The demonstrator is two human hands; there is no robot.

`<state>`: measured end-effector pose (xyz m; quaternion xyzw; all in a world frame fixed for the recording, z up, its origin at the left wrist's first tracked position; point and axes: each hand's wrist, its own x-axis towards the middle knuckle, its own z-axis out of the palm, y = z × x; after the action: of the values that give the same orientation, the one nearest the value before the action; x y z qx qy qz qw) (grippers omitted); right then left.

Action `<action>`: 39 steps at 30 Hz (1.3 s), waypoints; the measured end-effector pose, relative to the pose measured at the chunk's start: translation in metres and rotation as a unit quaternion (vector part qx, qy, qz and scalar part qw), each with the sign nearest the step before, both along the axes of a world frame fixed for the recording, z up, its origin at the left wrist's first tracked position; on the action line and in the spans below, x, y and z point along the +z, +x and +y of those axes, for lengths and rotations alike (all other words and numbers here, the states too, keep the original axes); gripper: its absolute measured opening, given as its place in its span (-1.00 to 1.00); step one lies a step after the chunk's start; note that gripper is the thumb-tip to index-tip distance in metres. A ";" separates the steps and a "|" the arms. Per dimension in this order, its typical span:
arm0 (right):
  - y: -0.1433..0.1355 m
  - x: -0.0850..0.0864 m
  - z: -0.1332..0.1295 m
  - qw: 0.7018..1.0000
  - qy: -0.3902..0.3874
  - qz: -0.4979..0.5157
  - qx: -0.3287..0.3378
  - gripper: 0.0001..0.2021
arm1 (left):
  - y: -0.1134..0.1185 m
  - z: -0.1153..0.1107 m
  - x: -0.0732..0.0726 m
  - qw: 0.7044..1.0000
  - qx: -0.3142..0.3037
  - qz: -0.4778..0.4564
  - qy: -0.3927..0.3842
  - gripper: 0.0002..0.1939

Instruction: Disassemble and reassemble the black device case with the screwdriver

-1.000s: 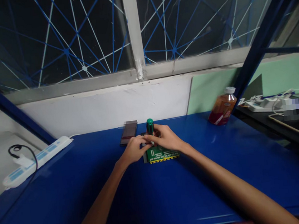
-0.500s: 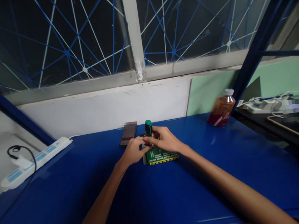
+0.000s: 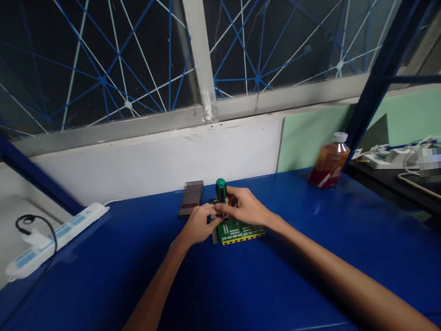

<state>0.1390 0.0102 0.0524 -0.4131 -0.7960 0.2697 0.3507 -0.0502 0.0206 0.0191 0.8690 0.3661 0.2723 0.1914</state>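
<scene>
Both hands [image 3: 222, 216] grip upright green screwdriver [image 3: 220, 189] on circuit board [image 3: 238, 231], blue table [image 3: 258, 288]

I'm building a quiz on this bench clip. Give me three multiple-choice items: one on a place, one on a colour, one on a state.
1. Where does the phone lie relative to the circuit board?
A. behind it, to the left
B. in front of it
C. on the power strip

2. What colour is the screwdriver handle?
A. red
B. green
C. yellow

3. How does the screwdriver stand?
A. flat on the table
B. upright over the board
C. leaning on the bottle

Answers:
1. A: the phone lies past the circuit board, leftward.
2. B: the screwdriver has a green handle.
3. B: the right hand and left hand hold it upright; the bottle stands apart.
</scene>
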 end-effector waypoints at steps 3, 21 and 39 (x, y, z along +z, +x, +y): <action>0.000 0.001 -0.001 1.000 0.006 -0.004 -0.007 -0.82 | 0.000 0.000 -0.001 1.000 0.004 -0.010 -0.010 -0.82; 0.000 0.002 -0.002 0.996 -0.030 0.079 -0.008 -0.70 | 0.001 -0.002 0.000 0.999 -0.002 -0.024 -0.029 -0.80; 0.077 0.007 0.006 0.975 0.029 0.143 -0.170 -0.64 | 0.022 -0.009 0.004 0.998 0.013 -0.053 0.017 -0.86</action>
<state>0.2157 0.0165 0.0592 -0.4891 -0.6632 0.2388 0.5137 -0.0280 0.0118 0.0234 0.8517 0.3621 0.3263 0.1924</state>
